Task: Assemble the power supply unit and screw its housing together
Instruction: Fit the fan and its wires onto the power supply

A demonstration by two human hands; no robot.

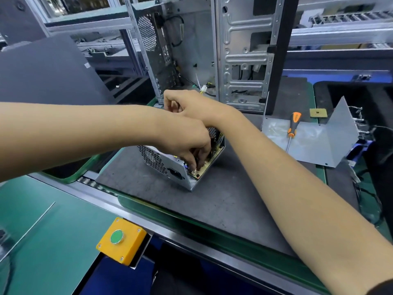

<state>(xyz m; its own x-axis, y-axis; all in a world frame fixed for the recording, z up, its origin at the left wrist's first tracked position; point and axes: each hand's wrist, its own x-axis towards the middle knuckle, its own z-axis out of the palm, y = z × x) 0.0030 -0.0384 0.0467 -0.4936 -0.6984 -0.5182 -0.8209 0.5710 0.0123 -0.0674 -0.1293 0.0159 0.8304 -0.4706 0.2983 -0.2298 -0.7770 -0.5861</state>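
Unit: the power supply housing (pixel 170 167), open on one side, is seen on the grey mat (pixel 223 199), in front of the computer case (pixel 244 60).
Left hand (pixel 191 145): fingers are curled down into the open side, onto the circuit board (pixel 203 167); what is pinched cannot be told.
Right hand (pixel 187 103): curled over the housing's far edge; its grip is hidden.
Cover: the bent metal cover (pixel 331 141) is seen well apart to the right, a screwdriver (pixel 293 126) lying on it.
Handling: judged rigid, fairly heavy, sharp-edged; board fragile. The outer walls are best gripped, not the components.
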